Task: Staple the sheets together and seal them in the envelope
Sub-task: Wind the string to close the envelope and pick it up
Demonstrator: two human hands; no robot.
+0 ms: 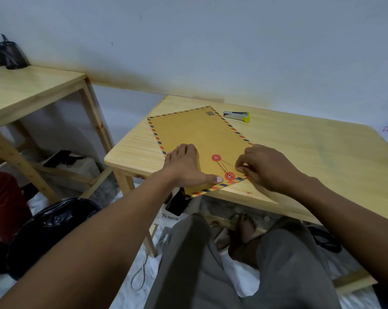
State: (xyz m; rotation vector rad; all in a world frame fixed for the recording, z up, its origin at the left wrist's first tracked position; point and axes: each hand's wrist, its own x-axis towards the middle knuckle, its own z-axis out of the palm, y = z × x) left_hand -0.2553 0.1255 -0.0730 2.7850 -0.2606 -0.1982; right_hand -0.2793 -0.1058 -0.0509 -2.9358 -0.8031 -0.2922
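**Views:** one. Head camera, worn by the person, wide-angle; straight edges bow near the frame borders.

**Position:** above the seated person's lap, at the near edge of the bench (300, 148).

**Facing:** forward and down toward the wall (211, 52) behind the bench. The frame is tilted, so the bench slopes down to the right.

**Range:** close. Both forearms enter from the bottom corners. The left hand (184, 166) and right hand (269, 168) sit near frame centre on the envelope (199, 130). The envelope's thin string (222, 167) can be made out.

**Coverage:** stapler (237, 115) at the far side, side bench (32, 90) at left, knees (188, 264) and floor (121, 293) below.
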